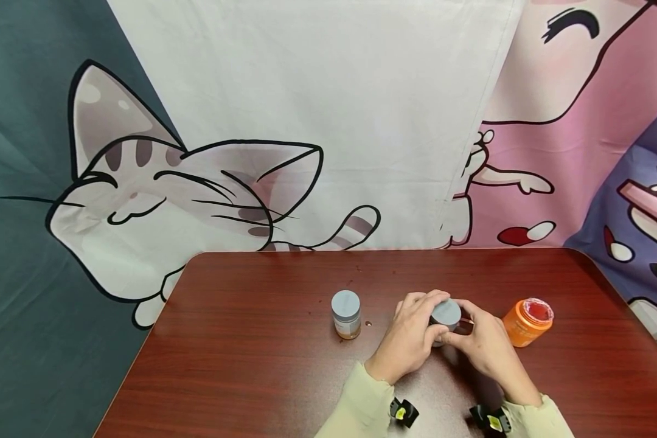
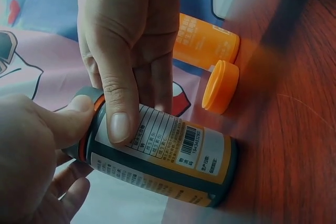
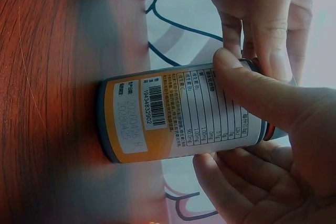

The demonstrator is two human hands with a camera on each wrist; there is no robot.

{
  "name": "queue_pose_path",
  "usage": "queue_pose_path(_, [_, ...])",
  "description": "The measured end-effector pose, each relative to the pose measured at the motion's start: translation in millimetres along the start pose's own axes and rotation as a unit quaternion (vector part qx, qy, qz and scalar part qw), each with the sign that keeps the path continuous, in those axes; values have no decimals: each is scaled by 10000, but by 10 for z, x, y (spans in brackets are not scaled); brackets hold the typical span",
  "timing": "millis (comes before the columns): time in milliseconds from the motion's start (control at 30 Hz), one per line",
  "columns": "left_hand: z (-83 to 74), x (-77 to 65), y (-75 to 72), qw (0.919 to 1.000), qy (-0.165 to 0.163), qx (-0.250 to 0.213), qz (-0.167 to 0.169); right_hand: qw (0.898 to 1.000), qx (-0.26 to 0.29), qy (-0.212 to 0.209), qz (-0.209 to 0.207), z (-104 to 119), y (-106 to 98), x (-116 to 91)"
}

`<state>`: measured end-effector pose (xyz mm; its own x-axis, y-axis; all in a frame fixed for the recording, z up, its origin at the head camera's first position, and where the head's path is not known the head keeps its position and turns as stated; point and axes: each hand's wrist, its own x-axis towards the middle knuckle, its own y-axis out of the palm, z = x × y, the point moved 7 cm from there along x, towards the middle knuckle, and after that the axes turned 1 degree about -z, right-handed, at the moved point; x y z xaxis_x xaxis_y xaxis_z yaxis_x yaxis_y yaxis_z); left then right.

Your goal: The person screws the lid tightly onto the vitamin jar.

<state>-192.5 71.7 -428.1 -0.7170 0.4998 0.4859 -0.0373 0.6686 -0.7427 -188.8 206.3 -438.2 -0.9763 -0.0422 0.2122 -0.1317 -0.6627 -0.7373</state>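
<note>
Near the middle of the table, a dark supplement bottle with a white and orange label stands upright between both hands. My left hand holds its grey lid, thumb and fingers at the rim. An orange-red band shows under the lid in the wrist views. My right hand grips the bottle's body, thumb across the printed label. To the right is an uncapped orange bottle with a reddish opening. A loose orange cap stands on edge beside that bottle in the left wrist view.
Left of the hands stands another grey-lidded bottle with a pale label. Small crumbs or drops dot the brown wooden table around it. A cartoon-printed cloth hangs behind the table's far edge.
</note>
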Motion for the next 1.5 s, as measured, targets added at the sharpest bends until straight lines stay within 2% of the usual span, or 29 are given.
queue_pose_path(333, [22,-1,33,9991,161,-348,198,10000,-33,-74,26,-7,-3,2])
queue_pose_path(767, [52,55,39,9942,313,-507,900,9998,-23,-107,160,-8,5,8])
queue_pose_path(867, [43,58,36,9947,229,-398,925,9999,5,-74,131,-14,11,8])
queue_pose_path(1100, [30,38,38,9954,25,171,941,10000,-14,8,36,9,25,-2])
queue_pose_path(1200, [42,27,23,9958,2,245,886,9999,100,-25,15,37,4,-35])
queue_pose_path(1333, [58,23,1,9960,3,183,870,9988,297,-256,-307,74,-112,-100])
queue_pose_path(1433, [47,40,-23,9957,-28,-50,927,9952,312,-441,-814,79,-271,-148])
queue_pose_path(1500, [17,66,-47,9952,-49,-168,965,9918,331,-419,-1158,54,-388,-176])
